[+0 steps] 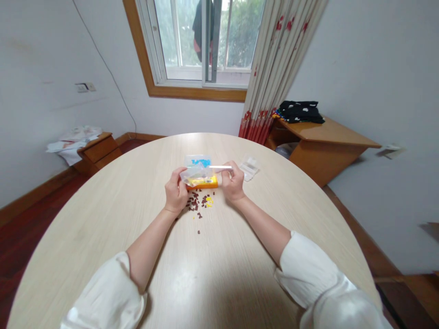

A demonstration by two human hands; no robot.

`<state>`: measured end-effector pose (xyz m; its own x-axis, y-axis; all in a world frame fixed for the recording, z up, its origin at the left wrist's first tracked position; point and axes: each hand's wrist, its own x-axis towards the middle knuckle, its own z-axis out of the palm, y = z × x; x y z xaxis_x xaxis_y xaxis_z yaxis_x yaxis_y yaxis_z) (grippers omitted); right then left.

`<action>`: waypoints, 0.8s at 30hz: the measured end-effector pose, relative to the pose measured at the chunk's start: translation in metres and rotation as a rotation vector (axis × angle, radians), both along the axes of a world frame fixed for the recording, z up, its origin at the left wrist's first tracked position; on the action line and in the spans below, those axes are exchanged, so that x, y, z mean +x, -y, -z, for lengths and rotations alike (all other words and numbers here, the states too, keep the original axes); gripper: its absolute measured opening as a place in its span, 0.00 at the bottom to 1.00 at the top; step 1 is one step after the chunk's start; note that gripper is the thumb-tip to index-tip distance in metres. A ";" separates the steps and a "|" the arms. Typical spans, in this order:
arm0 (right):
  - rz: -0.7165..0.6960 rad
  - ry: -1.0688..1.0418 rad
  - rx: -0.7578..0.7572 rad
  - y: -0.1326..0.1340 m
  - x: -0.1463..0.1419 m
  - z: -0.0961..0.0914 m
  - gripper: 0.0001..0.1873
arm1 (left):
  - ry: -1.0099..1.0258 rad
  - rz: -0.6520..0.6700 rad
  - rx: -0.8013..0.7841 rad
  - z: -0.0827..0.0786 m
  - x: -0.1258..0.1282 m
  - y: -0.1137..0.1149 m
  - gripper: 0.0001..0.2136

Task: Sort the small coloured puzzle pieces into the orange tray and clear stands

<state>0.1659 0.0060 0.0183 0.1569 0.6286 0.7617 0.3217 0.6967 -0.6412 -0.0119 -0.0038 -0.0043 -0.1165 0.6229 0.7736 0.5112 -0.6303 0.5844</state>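
Landmark: the orange box (203,183) sits near the middle of the round table (103,228). Every place below is told from this box.
Left hand: the left hand (176,194) is at the left end of the box. Its fingers are pinched together on the left edge of the clear bag (196,172).
Right hand: the right hand (233,183) is at the right end of the box. Its fingers are curled and clamped on the bag's white top strip.
Clear bag: it is held up just above the box, between the two hands. One hand on each end probably holds it stretched and stops it from flopping.
Box and bag: the pictures do not show if the box touches the bag or only lies under it.
Dark bits (196,201): many tiny dark red pieces lie loose on the table, just in front of the box. They are close to the hands and look easy to reach.
Yellow bits (209,201): a few lie beside the dark ones, also in front of the box.
Blue bag (199,161): a bag of blue pieces lies flat just behind the box.
Other bag (249,168): one more clear bag lies to the right of the box, past the right hand.
Sleeves: both white sleeves are pushed up the arms, away from the small pieces.
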 end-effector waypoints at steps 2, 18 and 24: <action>0.041 -0.023 -0.009 -0.005 0.005 -0.007 0.06 | 0.019 0.054 -0.009 0.000 0.001 0.000 0.13; 0.306 -0.176 -0.127 -0.054 0.101 -0.029 0.23 | 0.076 -0.108 -0.066 -0.001 -0.005 -0.011 0.12; 0.276 0.121 -0.060 -0.047 0.085 -0.008 0.25 | 0.078 -0.104 -0.078 -0.001 -0.006 -0.011 0.12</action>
<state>0.2509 0.0531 0.0262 0.2386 0.6193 0.7480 0.5704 0.5341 -0.6241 -0.0178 0.0069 -0.0029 -0.2413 0.6622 0.7094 0.5221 -0.5276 0.6701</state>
